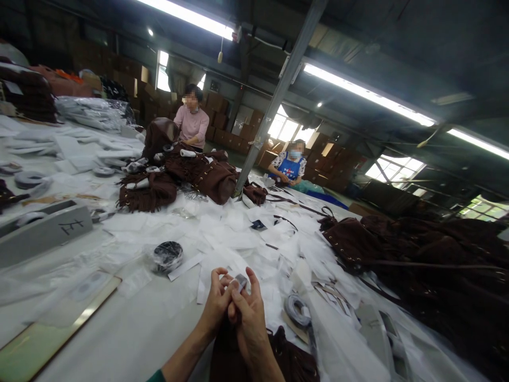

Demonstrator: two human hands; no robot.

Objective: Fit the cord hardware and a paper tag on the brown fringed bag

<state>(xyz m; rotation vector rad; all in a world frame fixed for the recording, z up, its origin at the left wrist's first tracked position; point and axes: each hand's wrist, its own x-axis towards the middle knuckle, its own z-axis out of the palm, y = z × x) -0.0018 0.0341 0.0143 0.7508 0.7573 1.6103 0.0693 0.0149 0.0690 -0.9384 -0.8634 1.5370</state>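
Observation:
My left hand [217, 297] and my right hand [249, 307] meet at the lower middle of the head view. Between their fingertips is a small grey-white piece [240, 282], too small to identify. The fingers of both hands are bent around it, and the right index finger points up. Directly below the hands lies dark brown fringed material [296, 361], partly hidden by my wrists. White paper sheets [234, 233] spread over the table beyond my fingers.
Brown bags [214, 175] are heaped ahead, with more [397, 244] at right. Tape dispensers stand at left [47, 233] and lower right [382, 339]. A wrapped black roll [167, 257] lies left of my hands. Two people [193, 119] [290, 165] work across the table by a slanted post [274, 95].

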